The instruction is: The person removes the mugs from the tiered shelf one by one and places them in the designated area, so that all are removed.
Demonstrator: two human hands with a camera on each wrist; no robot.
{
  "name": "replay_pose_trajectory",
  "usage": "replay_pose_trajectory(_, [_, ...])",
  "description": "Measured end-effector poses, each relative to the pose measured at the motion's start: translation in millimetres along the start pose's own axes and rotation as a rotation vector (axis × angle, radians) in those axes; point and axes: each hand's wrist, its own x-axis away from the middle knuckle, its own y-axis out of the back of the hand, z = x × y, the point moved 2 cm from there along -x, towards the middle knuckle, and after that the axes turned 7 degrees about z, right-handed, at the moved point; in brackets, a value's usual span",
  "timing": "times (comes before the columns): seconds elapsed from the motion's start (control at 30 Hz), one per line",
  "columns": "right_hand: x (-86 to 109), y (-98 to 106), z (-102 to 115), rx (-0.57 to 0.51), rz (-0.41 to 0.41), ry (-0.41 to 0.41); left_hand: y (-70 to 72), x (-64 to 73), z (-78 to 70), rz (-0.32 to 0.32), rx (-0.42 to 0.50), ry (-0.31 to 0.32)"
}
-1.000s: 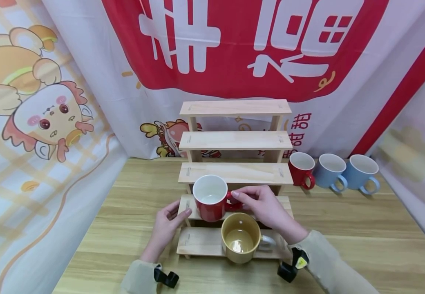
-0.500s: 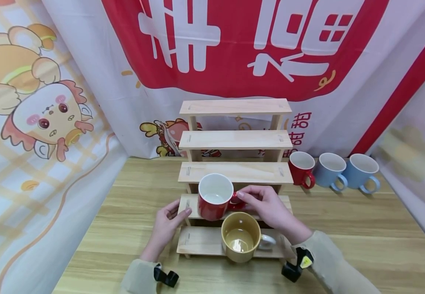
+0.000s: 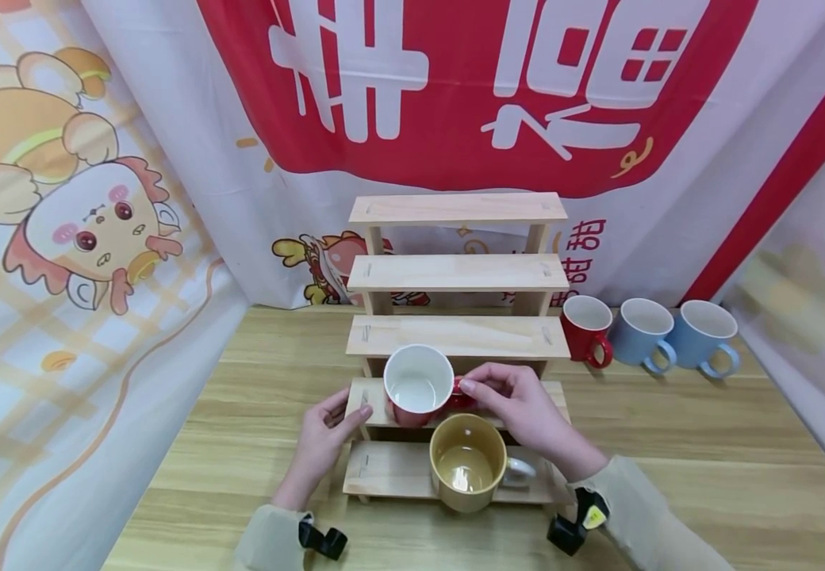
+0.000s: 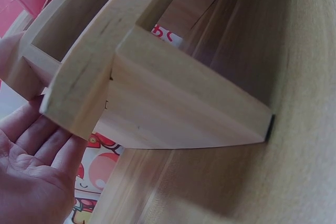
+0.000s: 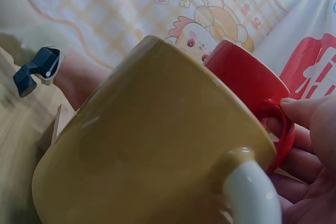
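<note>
A red mug (image 3: 415, 415) with a white inside is at the second-lowest step of the stepped wooden rack (image 3: 455, 336). My right hand (image 3: 527, 406) pinches its handle between thumb and fingers, as the right wrist view also shows. Whether its base touches the step, I cannot tell. At the rack's left end, my left hand (image 3: 327, 432) grips the second-lowest step, thumb on top; the left wrist view shows its fingers (image 4: 44, 135) against the board. A yellow mug (image 3: 466, 464) with a white handle stands on the lowest step, in front of the red one.
Another red mug (image 3: 585, 331) and two light-blue mugs, one (image 3: 639, 336) in the middle and one (image 3: 702, 339) farthest right, stand on the wooden table (image 3: 712, 444) beside the rack. A printed cloth (image 3: 298, 198) hangs close behind the rack.
My right hand has moved the red mug slightly to the right along the step, then its rim has dropped a little, toward me. The left hand and the yellow mug stay put.
</note>
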Motion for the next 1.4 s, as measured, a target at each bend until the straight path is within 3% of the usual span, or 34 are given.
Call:
replay_pose_trajectory(0.43, [12.6,14,15,0.029,-0.077,0.087,-0.8,0.9,1.6,-0.02,-0.016,-0.015])
replay_pose_trajectory(0.6, [21.0,26,25,-0.006,-0.094,0.11,-0.6,1.3,1.5,-0.02,-0.018,-0.019])
replay_pose_trajectory(0.77, [34.2,49,37,0.031,-0.124,0.11,-0.6,1.8,1.3,-0.013,-0.007,-0.018])
replay_pose_trajectory(0.97, [55.4,81,52,0.1,-0.227,0.112,-0.6,2.1,1.0,-0.01,0.004,-0.016])
replay_pose_trajectory(1.4, [103.6,146,56,-0.1,-0.456,0.196,0.0,2.0,1.0,-0.001,0.005,-0.022])
